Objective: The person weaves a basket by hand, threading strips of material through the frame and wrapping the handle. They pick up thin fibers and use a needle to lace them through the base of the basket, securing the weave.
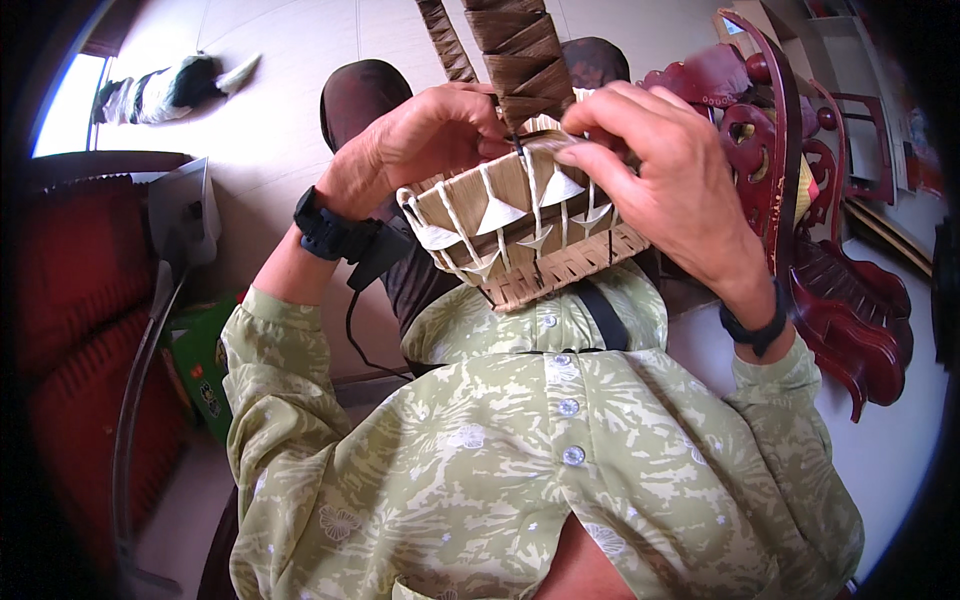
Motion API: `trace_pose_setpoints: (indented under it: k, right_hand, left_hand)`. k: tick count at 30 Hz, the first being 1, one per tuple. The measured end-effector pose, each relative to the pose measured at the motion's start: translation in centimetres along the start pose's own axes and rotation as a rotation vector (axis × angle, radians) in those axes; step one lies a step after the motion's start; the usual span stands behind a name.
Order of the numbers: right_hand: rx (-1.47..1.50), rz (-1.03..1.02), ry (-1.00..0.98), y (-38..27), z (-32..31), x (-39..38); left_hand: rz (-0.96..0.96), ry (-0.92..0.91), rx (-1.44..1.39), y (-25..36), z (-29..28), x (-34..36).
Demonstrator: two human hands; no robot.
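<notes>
A woven straw basket [465, 207] rests on my lap, tilted toward me. White cords and pale triangular pieces run across its side, and a lighter woven band edges the bottom. From its rim rises a broad handle [517, 55] wrapped in brown strips. My left hand [437, 135] grips the rim beside the handle's base, its fingertips partly hidden behind it. On the other side of the handle, my right hand [650, 165] is closed in a pinch at the rim. What lies between its thumb and fingers is too small to make out.
A carved dark red wooden chair [860, 320] stands close on the right. At the left are a red ribbed piece [90, 330], a grey metal stand [150, 330] and a green box [200, 365]. A black and white furry shape [165, 88] lies on the far floor. A black cable [352, 330] hangs below my left wrist.
</notes>
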State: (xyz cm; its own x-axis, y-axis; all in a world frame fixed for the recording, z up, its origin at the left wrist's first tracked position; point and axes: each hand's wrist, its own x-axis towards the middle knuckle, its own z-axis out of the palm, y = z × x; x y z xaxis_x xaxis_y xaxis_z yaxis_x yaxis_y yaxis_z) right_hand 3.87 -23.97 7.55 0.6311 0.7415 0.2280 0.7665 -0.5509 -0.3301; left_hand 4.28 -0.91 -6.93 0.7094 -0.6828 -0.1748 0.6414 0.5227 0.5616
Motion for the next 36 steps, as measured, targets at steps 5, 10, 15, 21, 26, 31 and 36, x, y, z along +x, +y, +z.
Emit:
trace_pose_setpoints:
  k: [5,10,15,21,26,31,36]
  right_hand:
    - [0.01,-0.15,0.065,1.0,1.9,1.4]
    - [-0.048,-0.166,0.118,0.8,2.0,1.4]
    - [-0.012,-0.107,0.431,0.9,0.7,-0.3]
    - [0.224,-0.115,0.353,-0.9,1.2,-3.9]
    - [0.161,-0.072,0.385,-0.4,2.1,-4.1]
    - [-0.184,0.056,0.368,1.7,1.4,-3.1]
    - [-0.171,0.055,0.269,2.8,0.5,-3.6]
  left_hand:
    - [-0.015,-0.061,-0.129,-0.1,0.0,0.2]
    - [-0.012,0.079,0.067,0.2,0.6,-0.4]
    - [-0.023,0.255,0.369,2.5,0.9,-2.8]
    - [0.152,0.482,1.265,4.2,3.7,-3.6]
    - [0.375,0.648,1.507,3.0,6.0,-4.0]
    - [0.111,0.389,0.322,3.5,3.2,-4.5]
    - [0.24,0.197,0.145,2.5,1.3,-3.5]
